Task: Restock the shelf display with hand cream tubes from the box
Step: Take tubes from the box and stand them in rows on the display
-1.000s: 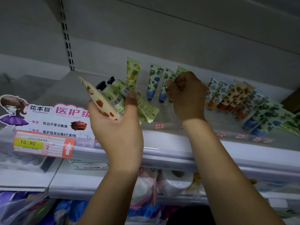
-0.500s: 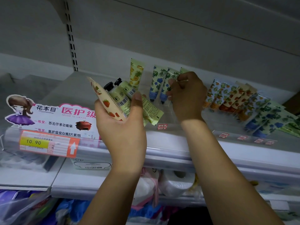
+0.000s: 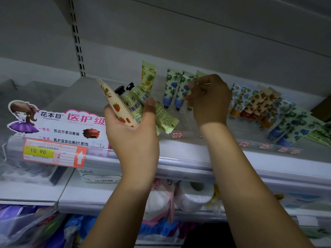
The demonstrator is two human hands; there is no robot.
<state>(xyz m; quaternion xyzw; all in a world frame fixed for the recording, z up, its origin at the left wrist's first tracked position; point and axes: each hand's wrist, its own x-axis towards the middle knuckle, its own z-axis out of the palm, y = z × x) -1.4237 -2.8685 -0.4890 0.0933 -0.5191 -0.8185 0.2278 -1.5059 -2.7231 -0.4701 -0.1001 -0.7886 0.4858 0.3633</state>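
Hardly anything has moved since half a second ago: both hands keep their places at the shelf (image 3: 197, 158), and the view sits a touch differently. Right grip (image 3: 209, 102) is closed, fingers curled, thumb and fingertips pinching the crimped top edge of a green tube (image 3: 201, 75) that stands in the far row, just right of two blue-flower tubes (image 3: 171, 86). Most of that green tube is hidden behind the hand, so how it sits on the shelf cannot be told. Left grip (image 3: 132, 133) is closed round a fanned bunch of tubes (image 3: 132, 104), thumb pressed across their fronts, held just left of the right grip and in front of the shelf edge; a strawberry tube (image 3: 114, 104) lies leftmost in the fan, with two black caps showing above it. Behind the bunch a pineapple tube (image 3: 148, 76) rises upright, its lower end covered. Farther right, leaning tubes (image 3: 259, 106) overlap in a blurred heap cut off by the frame edge. A price tag (image 3: 53, 153) hangs near left.
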